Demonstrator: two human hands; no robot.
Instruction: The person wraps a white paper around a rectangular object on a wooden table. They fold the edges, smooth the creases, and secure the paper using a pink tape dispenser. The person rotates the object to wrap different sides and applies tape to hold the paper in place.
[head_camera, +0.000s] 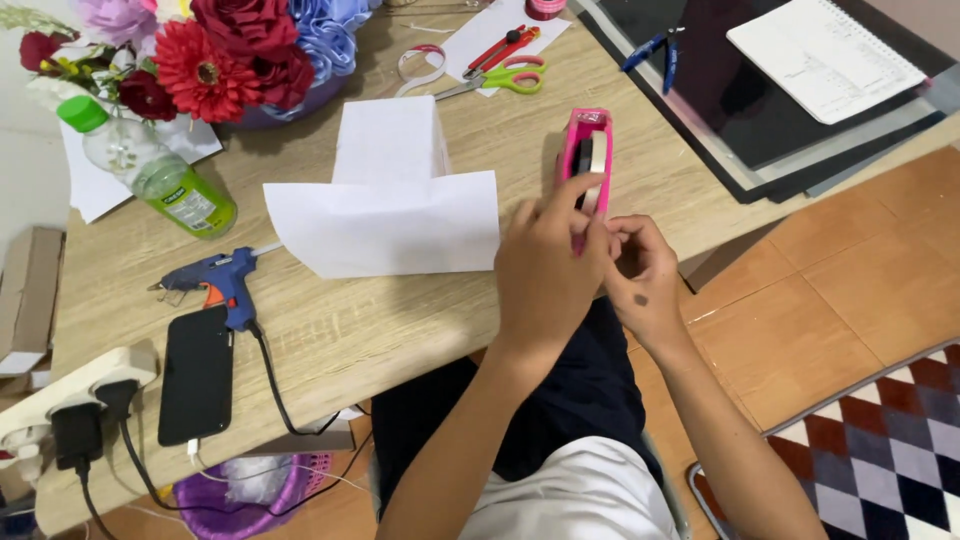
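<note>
- Pink tape dispenser (583, 150) stands on the wooden table (400, 330) near its front edge, just right of the folded white paper (390, 205); its near end is hidden behind the person's hands, which meet just in front of it.
- Left hand (545, 270) is curled, its thumb and fingers pinched together at the dispenser's near end; a pale strip seems to run from the roll to those fingertips, though whether tape is truly gripped I cannot tell for sure.
- Right hand (640, 275) is loosely closed just beside the left, fingertips touching the same spot; what it holds, if anything, is hidden.
- Dispenser lies just beyond both hands, touching or nearly touching the left fingers; nothing pins its body down.
- Risk, as I judge it: a pull on the strip could drag or tip the light dispenser toward the table edge, since neither hand steadies it; the tape could also fold on itself or stick to the fingers, because both hands crowd one small point.
- Further off: a blue glue gun (215, 280) and a black phone (196, 375) lie to the left, scissors (505, 78) at the back; all well apart from the hands.
</note>
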